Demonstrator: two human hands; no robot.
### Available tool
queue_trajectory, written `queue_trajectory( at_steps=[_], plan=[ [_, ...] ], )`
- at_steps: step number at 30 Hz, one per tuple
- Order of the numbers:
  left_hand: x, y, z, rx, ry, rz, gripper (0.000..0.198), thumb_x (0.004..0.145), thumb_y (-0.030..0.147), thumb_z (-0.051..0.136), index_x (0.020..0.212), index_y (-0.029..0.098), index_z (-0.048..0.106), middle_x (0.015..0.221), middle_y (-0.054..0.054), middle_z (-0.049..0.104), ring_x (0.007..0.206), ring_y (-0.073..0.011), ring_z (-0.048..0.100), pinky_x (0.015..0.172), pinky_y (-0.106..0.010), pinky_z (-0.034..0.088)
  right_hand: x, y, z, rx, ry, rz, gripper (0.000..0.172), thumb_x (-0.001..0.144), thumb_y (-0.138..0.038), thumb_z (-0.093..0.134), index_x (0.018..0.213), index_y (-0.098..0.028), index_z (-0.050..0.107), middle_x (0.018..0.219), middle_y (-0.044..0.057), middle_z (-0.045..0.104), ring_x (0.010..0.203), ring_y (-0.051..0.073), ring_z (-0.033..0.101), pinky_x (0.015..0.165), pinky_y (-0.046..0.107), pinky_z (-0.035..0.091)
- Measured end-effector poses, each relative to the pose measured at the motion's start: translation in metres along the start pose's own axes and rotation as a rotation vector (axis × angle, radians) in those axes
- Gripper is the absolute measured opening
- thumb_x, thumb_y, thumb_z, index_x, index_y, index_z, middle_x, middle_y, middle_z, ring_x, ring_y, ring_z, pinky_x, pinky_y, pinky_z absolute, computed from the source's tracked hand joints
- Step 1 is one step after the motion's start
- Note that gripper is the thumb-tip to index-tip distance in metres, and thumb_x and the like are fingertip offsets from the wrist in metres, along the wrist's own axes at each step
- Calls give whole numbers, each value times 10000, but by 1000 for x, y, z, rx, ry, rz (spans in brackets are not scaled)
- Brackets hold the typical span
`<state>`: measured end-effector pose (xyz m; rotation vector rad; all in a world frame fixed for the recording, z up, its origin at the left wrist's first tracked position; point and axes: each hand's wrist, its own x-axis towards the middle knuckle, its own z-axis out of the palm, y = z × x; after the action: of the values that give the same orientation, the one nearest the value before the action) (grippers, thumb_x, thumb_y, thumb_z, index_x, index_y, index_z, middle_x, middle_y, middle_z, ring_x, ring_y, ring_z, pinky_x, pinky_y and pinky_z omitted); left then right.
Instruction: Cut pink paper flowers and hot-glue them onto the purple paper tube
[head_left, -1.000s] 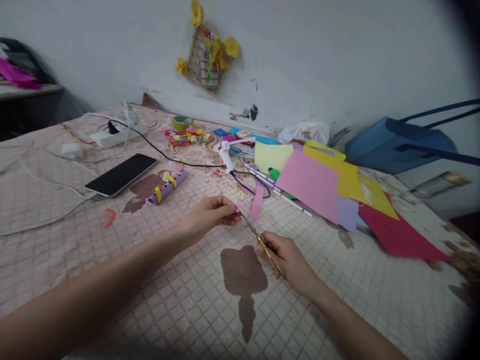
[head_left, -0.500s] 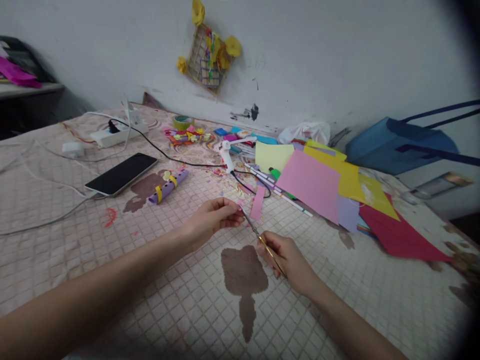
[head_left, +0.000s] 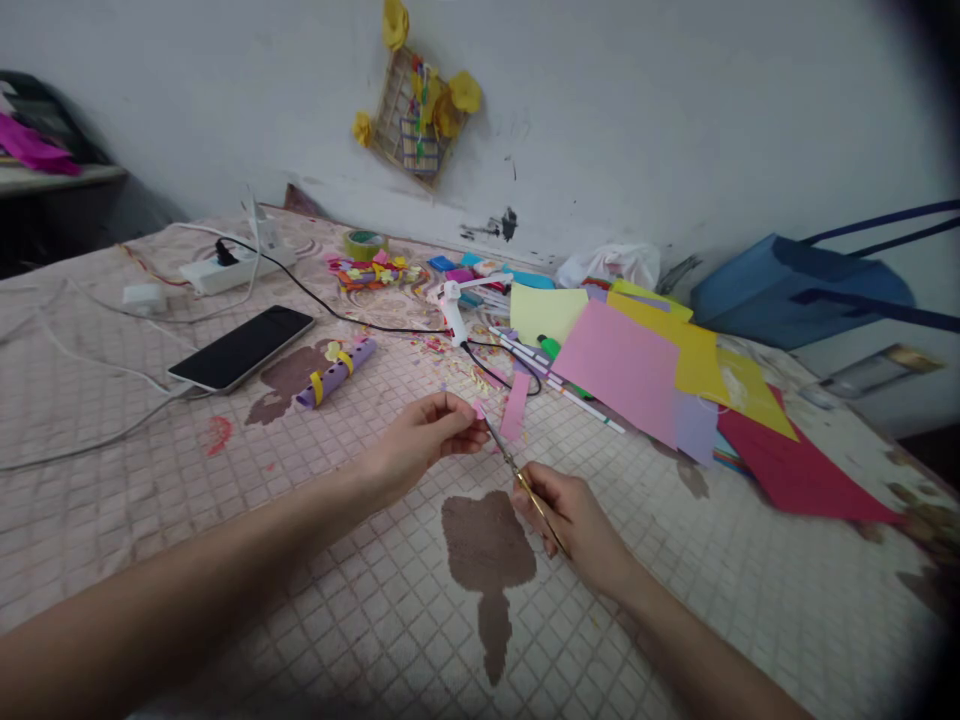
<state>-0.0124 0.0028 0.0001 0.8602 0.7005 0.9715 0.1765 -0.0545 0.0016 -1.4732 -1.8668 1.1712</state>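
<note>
My left hand (head_left: 420,438) is closed in a pinch on a small pink paper piece (head_left: 478,409) held just above the cloth. My right hand (head_left: 571,522) grips a pair of small gold-handled scissors (head_left: 517,472), and the blade tips meet the pink piece at my left fingertips. A loose pink paper strip (head_left: 514,405) lies on the cloth just behind the scissors.
A stack of coloured paper sheets (head_left: 645,370) spreads to the right, with a blue bag (head_left: 802,290) behind. A white glue gun (head_left: 453,308) with black cord, a purple paper roll (head_left: 336,372), a phone (head_left: 241,347) and a power strip (head_left: 225,272) lie left and centre.
Both hands stay almost in place. The scissors have crept slightly closer into the pink piece.
</note>
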Motion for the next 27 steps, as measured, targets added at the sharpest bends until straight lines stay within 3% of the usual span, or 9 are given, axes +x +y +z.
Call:
queue_trajectory(
  at_steps=[13,27],
  plan=[
    [1,1,3,53,51,-2,148,759,252,628,762,129,547,745,-35,633,698,-125,606,718,-290,473,1,6,3,-28,7,-12,374,848,-500,439,645,-187,424,514,-59,369,450,80,351,422,201,265],
    [-4,-2,6,-54,56,-1,123,760,226,625,740,136,544,755,-25,626,703,-112,593,710,-264,457,0,5,8,4,32,-37,364,853,-486,442,644,-189,416,513,-56,390,453,82,362,432,200,277]
  ],
)
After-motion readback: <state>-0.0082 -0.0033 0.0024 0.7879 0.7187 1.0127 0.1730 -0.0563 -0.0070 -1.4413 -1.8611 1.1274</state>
